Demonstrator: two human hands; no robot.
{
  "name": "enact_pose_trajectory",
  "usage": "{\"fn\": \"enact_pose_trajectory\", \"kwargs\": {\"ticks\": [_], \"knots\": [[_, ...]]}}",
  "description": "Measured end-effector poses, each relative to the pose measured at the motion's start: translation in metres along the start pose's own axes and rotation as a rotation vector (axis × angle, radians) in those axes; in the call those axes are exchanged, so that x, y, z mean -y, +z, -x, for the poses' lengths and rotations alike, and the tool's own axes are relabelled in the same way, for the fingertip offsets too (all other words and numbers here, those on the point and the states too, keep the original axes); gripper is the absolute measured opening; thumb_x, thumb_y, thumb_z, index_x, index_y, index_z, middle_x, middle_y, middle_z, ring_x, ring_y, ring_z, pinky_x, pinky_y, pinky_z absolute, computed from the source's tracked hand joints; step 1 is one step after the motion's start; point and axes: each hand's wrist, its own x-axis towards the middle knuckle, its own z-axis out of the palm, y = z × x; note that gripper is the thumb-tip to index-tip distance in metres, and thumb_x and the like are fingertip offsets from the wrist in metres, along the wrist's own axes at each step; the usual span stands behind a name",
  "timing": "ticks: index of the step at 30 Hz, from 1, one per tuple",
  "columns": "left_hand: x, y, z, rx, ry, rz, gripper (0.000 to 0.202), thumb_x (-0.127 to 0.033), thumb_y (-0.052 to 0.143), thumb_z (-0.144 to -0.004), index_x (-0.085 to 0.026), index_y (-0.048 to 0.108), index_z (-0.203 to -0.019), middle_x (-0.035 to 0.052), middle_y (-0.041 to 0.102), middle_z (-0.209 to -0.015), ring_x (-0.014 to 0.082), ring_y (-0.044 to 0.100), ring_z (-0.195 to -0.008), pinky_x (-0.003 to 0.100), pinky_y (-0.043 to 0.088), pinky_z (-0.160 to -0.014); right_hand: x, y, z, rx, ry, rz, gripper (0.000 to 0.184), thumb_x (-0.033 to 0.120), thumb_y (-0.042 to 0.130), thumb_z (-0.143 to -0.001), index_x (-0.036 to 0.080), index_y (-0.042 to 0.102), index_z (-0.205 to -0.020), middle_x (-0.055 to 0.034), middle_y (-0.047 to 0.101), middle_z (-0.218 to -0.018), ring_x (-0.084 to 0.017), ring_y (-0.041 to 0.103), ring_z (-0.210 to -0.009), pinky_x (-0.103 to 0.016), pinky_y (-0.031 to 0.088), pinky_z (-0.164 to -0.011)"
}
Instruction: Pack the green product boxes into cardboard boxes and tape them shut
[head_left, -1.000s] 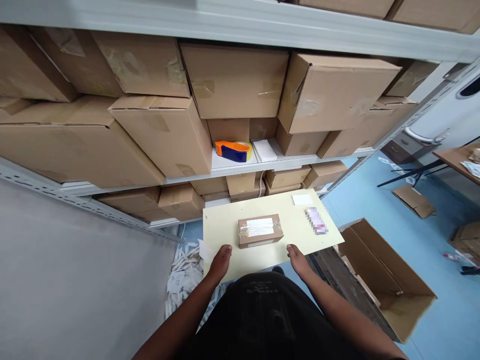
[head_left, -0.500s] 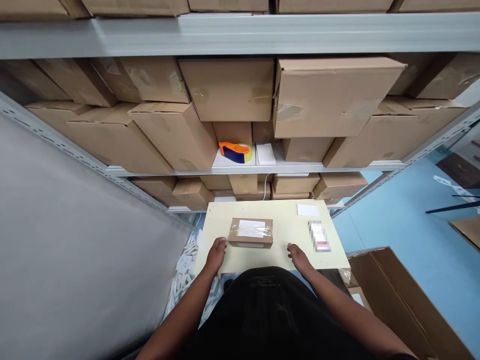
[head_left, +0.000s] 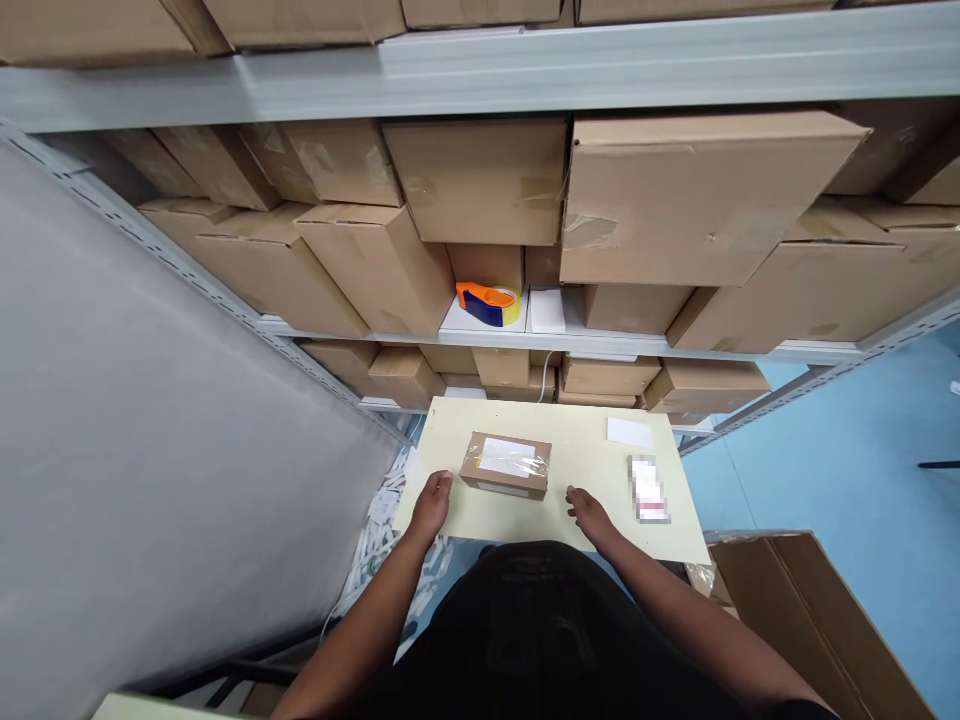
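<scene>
The small brown carton (head_left: 505, 479) lies flat on the pale yellow desk (head_left: 581, 440). On its top there is a white label (head_left: 508, 456), covered with clear, shiny tape (head_left: 539, 465); a little yellow mark shows at the left edge of this label, but its writing is too small to read. A second, narrow white strip (head_left: 502, 489) is on the side of the carton which faces the person (head_left: 544, 640), and this also cannot be read. The left hand (head_left: 433, 503) is just beside the carton, to its left and slightly nearer to the person; its fingers are loosely curled, released, and hold nothing. The right hand (head_left: 589, 512) stands near the carton on the other side, to its right, with a gap between; its fingers are bent a little, apart from any object, and are also released. Farther to the right of the carton lies a flat item (head_left: 648, 487) that is blurred by square pixels, with a reddish band near its lower end, so its print is hidden. A plain white card (head_left: 628, 432) lies behind that, to the right of the carton and farther from the person. Beyond the carton, on the grey shelf (head_left: 525, 343), are an orange and dark blue tape dispenser (head_left: 484, 304) with a yellow roll (head_left: 513, 308) and a white stack of paper (head_left: 547, 311), between bigger brown boxes (head_left: 379, 262).
</scene>
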Motion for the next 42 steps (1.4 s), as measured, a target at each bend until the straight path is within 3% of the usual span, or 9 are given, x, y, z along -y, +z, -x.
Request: {"fn": "enact_pose_trajectory", "kwargs": {"ticks": [5,10,13,18,23,28,32,42], "knots": [[-0.017,-0.010,-0.043,0.105,0.000,0.008,0.055,-0.062,0.045,-0.095,-0.022,0.061,-0.128,0.0160,0.061,-0.146,0.0299,0.055,-0.137,0.044,0.047,-0.108,0.027,0.032,-0.016,-0.071,-0.088,-0.038,0.062,0.073,0.039,-0.094,0.026,0.066,-0.125,-0.0095,0.068,-0.134,-0.030,0.064,-0.120,-0.046,0.047,-0.105],[-0.035,0.002,-0.070,0.464,-0.105,0.017,0.060,-0.069,0.048,-0.092,-0.022,0.066,-0.125,0.0157,0.069,-0.134,0.0315,0.067,-0.118,0.043,0.055,-0.091,0.048,0.061,-0.028,-0.114,-0.044,-0.062,0.064,0.073,0.042,-0.094,0.025,0.064,-0.131,-0.0086,0.071,-0.130,-0.029,0.063,-0.121,-0.046,0.044,-0.108],[-0.036,0.005,-0.073,0.489,-0.018,-0.030,0.060,-0.068,0.056,-0.088,-0.020,0.067,-0.124,0.0154,0.073,-0.126,0.0317,0.070,-0.113,0.041,0.055,-0.089,0.054,0.071,-0.024,-0.205,-0.027,-0.080,0.061,0.070,0.046,-0.094,0.024,0.064,-0.130,-0.0093,0.071,-0.131,-0.030,0.063,-0.121,-0.044,0.044,-0.108],[-0.056,0.003,-0.067,0.512,0.183,-0.058,0.060,-0.065,0.052,-0.093,-0.022,0.063,-0.134,0.0127,0.075,-0.122,0.0331,0.069,-0.112,0.043,0.052,-0.094,0.059,0.066,0.005,-0.367,-0.159,-0.157,0.056,0.067,0.046,-0.096,0.030,0.064,-0.133,-0.0044,0.070,-0.134,-0.029,0.063,-0.125,-0.041,0.046,-0.109],[-0.110,0.023,-0.045,0.593,0.345,-0.064,0.055,-0.058,0.044,-0.099,-0.027,0.057,-0.143,0.0095,0.069,-0.136,0.0326,0.063,-0.124,0.043,0.048,-0.103,0.059,0.037,0.042,-0.538,-0.175,-0.242,0.062,0.067,0.047,-0.096,0.030,0.057,-0.145,-0.0054,0.066,-0.142,-0.030,0.060,-0.131,-0.042,0.046,-0.112],[-0.164,0.067,-0.011,0.684,0.475,-0.050,0.057,-0.057,0.044,-0.100,-0.026,0.055,-0.146,0.0082,0.065,-0.142,0.0310,0.062,-0.126,0.042,0.046,-0.107,0.042,-0.009,0.080,-0.742,-0.213,-0.289,0.065,0.070,0.049,-0.095,0.028,0.061,-0.143,-0.0046,0.065,-0.144,-0.033,0.056,-0.136,-0.043,0.044,-0.114],[-0.204,0.118,0.027,0.761,0.587,-0.083,0.058,-0.057,0.044,-0.100,-0.025,0.056,-0.146,0.0078,0.067,-0.140,0.0302,0.064,-0.123,0.041,0.048,-0.105,0.010,-0.056,0.118,-0.864,-0.212,-0.345,0.065,0.069,0.049,-0.094,0.025,0.063,-0.140,-0.0070,0.067,-0.141,-0.034,0.058,-0.132,-0.045,0.045,-0.112],[-0.277,0.297,0.164,0.851,0.690,-0.191,0.058,-0.055,0.047,-0.100,-0.023,0.057,-0.147,0.0098,0.066,-0.142,0.0333,0.059,-0.131,0.043,0.046,-0.108,-0.123,-0.185,0.225,-1.063,-0.104,-0.417,0.061,0.063,0.053,-0.091,0.024,0.062,-0.138,-0.0083,0.072,-0.131,-0.031,0.065,-0.119,-0.044,0.049,-0.106]]}}
